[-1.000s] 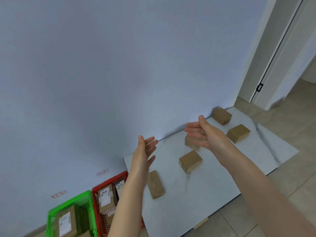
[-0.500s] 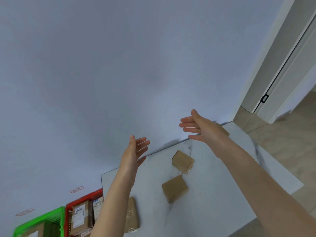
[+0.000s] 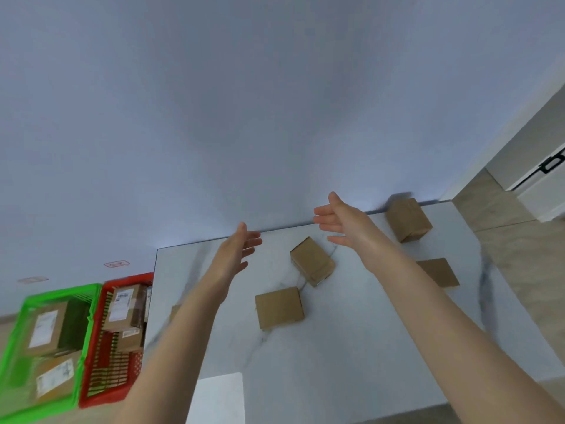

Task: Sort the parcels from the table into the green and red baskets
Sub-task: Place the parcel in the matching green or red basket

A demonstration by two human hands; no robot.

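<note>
Hands: your left hand (image 3: 237, 255) and right hand (image 3: 342, 221) hover over the far side of the white marbled tabletop (image 3: 351, 347), fingers straight and apart, holding nothing.
Parcels: four plain brown cardboard parcels (image 3: 312, 261) lie on the tabletop, and a fifth is half hidden by your left forearm (image 3: 183, 325).
Mis-sort: no labels show on them, so you may choose the wrong basket unless you turn each one over.
Spill: the green plastic basket (image 3: 18, 356) and red plastic basket (image 3: 101, 301) touch, and both are part-filled; a loose drop could land next door.
</note>
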